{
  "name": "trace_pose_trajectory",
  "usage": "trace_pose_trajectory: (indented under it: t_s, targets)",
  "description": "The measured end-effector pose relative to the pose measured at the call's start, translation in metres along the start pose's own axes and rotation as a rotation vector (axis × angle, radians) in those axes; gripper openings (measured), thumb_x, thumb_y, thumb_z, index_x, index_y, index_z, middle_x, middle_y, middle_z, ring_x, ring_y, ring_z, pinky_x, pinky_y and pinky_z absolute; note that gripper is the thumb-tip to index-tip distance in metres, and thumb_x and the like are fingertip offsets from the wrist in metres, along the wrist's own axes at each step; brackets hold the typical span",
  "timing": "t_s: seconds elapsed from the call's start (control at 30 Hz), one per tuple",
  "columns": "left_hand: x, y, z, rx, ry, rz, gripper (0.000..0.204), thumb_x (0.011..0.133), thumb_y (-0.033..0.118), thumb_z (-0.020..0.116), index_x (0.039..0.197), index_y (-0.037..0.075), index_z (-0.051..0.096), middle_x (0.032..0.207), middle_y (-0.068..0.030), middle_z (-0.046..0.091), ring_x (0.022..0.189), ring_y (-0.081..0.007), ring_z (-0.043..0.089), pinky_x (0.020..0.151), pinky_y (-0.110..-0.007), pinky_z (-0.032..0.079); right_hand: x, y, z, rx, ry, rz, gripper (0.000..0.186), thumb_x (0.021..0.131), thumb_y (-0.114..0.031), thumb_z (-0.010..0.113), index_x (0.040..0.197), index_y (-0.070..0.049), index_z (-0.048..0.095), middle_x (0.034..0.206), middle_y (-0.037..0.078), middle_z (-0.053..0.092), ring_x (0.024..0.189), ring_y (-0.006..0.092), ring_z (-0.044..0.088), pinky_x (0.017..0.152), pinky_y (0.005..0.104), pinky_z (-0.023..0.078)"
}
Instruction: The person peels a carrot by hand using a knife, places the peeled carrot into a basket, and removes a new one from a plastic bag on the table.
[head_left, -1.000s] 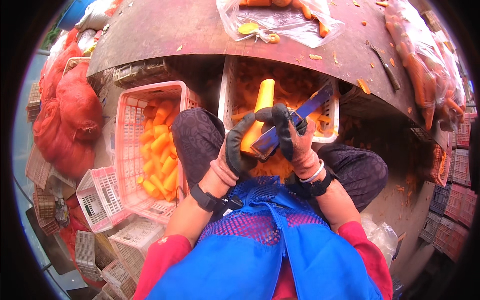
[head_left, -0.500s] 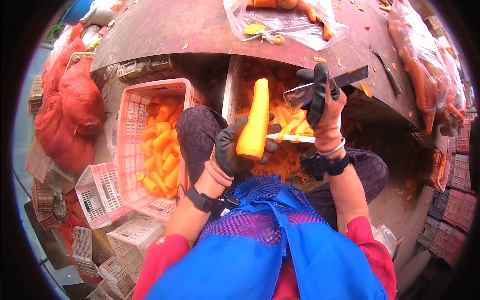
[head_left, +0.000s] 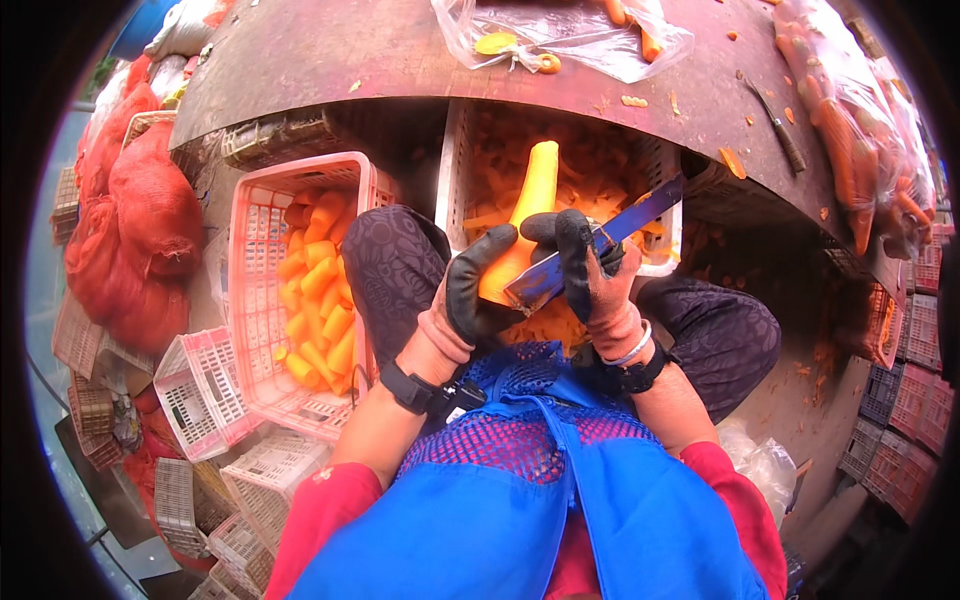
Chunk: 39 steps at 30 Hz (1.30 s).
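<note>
Compared with half a second earlier, the right hand [head_left: 607,285] and its tool [head_left: 645,211] are no longer well to the carrot's right but close beside it. The tool's near end now overlaps the carrot's [head_left: 537,185] lower part, which was previously exposed.

Left hand [head_left: 468,288] holds carrot [head_left: 538,185]; right hand [head_left: 598,275], blade [head_left: 648,208].
</note>
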<state>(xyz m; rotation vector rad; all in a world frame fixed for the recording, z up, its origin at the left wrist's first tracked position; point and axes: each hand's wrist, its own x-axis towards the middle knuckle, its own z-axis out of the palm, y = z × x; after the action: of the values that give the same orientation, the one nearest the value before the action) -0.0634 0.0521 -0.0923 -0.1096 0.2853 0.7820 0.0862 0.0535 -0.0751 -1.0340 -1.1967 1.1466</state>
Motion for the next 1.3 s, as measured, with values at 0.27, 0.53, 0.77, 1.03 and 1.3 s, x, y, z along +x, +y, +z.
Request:
trace_pose_trajectory:
  t_s: [0.27, 0.53, 0.77, 1.03, 1.3]
  targets:
    - [-0.001, 0.007, -0.052, 1.527, 0.071, 0.606, 0.047, 0.078, -0.001, 0.062, 0.123, 0.0, 0.048, 0.117, -0.0097, 0.057, 0.103, -0.0157, 0.057, 0.09, -0.026, 0.046, -0.005, 0.03, -0.004, 0.103, 0.064, 0.088, 0.026, 0.091, -0.022, 0.056, 0.096, 0.002, 0.065, 0.08, 0.006, 0.068, 0.067, 0.0112, 0.061, 0.061, 0.0249, 0.048]
    - [0.002, 0.008, -0.011, 0.83, -0.04, 0.265, 0.041, 0.089, 0.021, 0.057, 0.122, 0.0, 0.048, 0.111, -0.0151, 0.06, 0.093, -0.0238, 0.062, 0.078, -0.035, 0.053, 0.022, 0.02, -0.005, 0.017, -0.015, 0.167, 0.023, 0.089, -0.019, 0.059, 0.095, 0.002, 0.067, 0.083, 0.008, 0.069, 0.068, 0.0108, 0.062, 0.064, 0.0258, 0.049]
    - [-0.011, 0.003, -0.002, 0.075, -0.082, -0.128, 0.054, 0.092, 0.035, 0.05, 0.128, -0.004, 0.041, 0.111, -0.0229, 0.057, 0.087, -0.0318, 0.065, 0.057, -0.041, 0.058, 0.144, 0.072, -0.073, 0.215, 0.351, 0.056, 0.033, 0.092, -0.027, 0.055, 0.1, 0.003, 0.064, 0.087, 0.013, 0.069, 0.053, 0.0108, 0.056, 0.048, 0.0232, 0.045]
    - [-0.006, 0.0, -0.015, 0.042, -0.014, 0.039, 0.04, 0.091, 0.021, 0.054, 0.122, -0.003, 0.048, 0.113, -0.0169, 0.06, 0.102, -0.0266, 0.06, 0.079, -0.04, 0.054, 0.008, -0.004, -0.012, 0.166, 0.088, 0.039, 0.034, 0.097, -0.026, 0.046, 0.099, 0.003, 0.064, 0.087, 0.008, 0.068, 0.068, 0.0084, 0.061, 0.058, 0.0238, 0.046]
    - [-0.008, 0.0, -0.023, 0.22, -0.011, -0.034, 0.041, 0.091, 0.029, 0.054, 0.115, -0.005, 0.053, 0.109, -0.0182, 0.06, 0.086, -0.0237, 0.064, 0.071, -0.033, 0.054, 0.038, 0.04, -0.022, -0.084, 0.088, 0.122, 0.021, 0.088, -0.017, 0.059, 0.088, 0.001, 0.068, 0.075, 0.006, 0.069, 0.064, 0.0087, 0.06, 0.06, 0.0255, 0.048]
